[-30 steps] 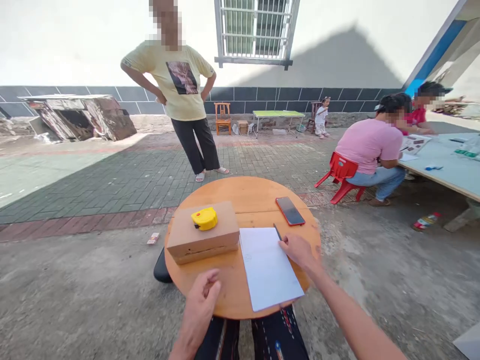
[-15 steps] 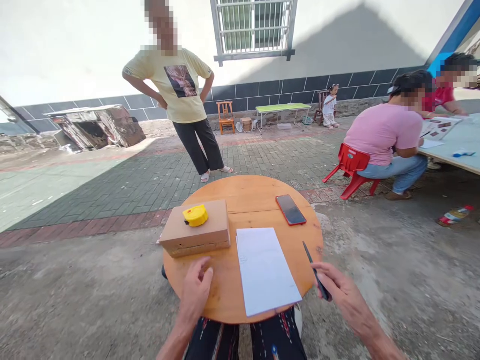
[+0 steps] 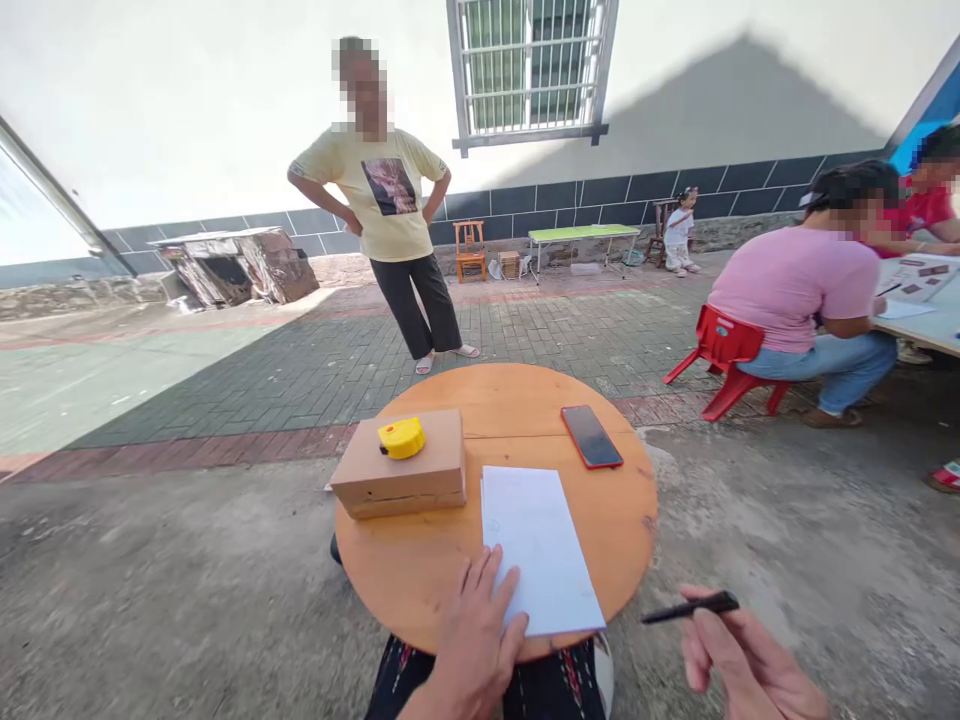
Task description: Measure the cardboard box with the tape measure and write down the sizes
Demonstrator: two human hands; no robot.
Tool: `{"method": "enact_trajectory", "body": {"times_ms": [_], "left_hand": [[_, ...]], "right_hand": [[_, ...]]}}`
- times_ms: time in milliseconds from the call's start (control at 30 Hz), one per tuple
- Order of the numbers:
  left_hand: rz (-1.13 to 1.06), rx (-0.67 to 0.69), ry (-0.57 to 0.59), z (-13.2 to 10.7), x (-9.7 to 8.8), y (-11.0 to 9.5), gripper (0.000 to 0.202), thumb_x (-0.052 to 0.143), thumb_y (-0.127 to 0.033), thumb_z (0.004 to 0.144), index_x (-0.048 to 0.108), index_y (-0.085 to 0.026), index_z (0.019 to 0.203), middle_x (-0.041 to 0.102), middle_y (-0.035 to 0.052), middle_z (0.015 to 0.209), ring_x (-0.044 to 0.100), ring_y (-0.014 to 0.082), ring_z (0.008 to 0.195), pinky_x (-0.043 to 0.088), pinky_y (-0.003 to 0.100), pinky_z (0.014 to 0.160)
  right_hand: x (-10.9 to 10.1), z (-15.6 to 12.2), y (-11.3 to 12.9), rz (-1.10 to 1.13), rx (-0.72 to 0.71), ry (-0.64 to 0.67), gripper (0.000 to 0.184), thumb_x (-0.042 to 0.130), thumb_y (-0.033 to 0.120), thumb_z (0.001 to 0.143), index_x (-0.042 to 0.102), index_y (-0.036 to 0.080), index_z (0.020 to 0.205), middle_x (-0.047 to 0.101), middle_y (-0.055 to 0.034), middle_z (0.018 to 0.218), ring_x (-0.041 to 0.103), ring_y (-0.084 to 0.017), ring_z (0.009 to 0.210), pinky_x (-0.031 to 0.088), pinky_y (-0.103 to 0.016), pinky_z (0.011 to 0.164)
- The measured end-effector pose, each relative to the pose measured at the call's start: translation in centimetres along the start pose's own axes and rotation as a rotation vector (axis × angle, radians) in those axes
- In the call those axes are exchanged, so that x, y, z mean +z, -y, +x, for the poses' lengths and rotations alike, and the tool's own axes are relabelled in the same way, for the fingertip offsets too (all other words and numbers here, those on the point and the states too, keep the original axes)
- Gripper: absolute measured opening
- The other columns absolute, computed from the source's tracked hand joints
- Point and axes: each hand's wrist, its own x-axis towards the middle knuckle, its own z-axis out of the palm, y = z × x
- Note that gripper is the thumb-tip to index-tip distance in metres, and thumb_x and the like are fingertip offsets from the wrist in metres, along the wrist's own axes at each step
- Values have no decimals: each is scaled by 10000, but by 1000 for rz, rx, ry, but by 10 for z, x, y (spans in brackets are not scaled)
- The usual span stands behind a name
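Observation:
A round wooden table (image 3: 600, 520) stands in front of me. My left hand (image 3: 476, 630) lies flat with spread fingers on the near left corner of a white sheet of paper (image 3: 541, 545). My right hand (image 3: 739, 665) is off the table's right edge, pinching a black pen (image 3: 690, 607) that points left. A cardboard box (image 3: 401, 468) sits on the table's left side with a yellow tape measure (image 3: 401, 438) on top. A red-cased phone (image 3: 591, 436) lies face up at the far right of the table.
A person in a yellow shirt (image 3: 390, 200) stands beyond the table, hands on hips. A person in pink (image 3: 802, 290) sits on a red stool (image 3: 724, 350) at a large table (image 3: 926, 320) on the right. A child (image 3: 679, 232) and a green table (image 3: 577, 235) are by the wall.
My right hand picked the pen up from beside the paper and drew back off the table's right edge. My left hand slid right onto the paper's corner. The view shifted slightly.

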Motion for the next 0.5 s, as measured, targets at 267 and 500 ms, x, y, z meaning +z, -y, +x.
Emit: {"method": "enact_trajectory", "body": {"times_ms": [267,500], "left_hand": [[42,43,-47,3,-6,17,389,524,-330,913,588,-254,1289,494,92,1453,454,296,1330,409,542,1064],[62,51,-95,2,-4,15,388,519,-318,916,587,-247,1291,489,97,1457,449,297,1331,411,527,1060]], "right_hand": [[25,10,22,18,15,-60,211,717,379,818,612,217,904,575,37,485,531,-125,432,420,-221,422],[42,28,11,126,-77,-19,255,617,361,865,678,218,1067,728,-77,809,690,-239,677,482,-307,494]]}}
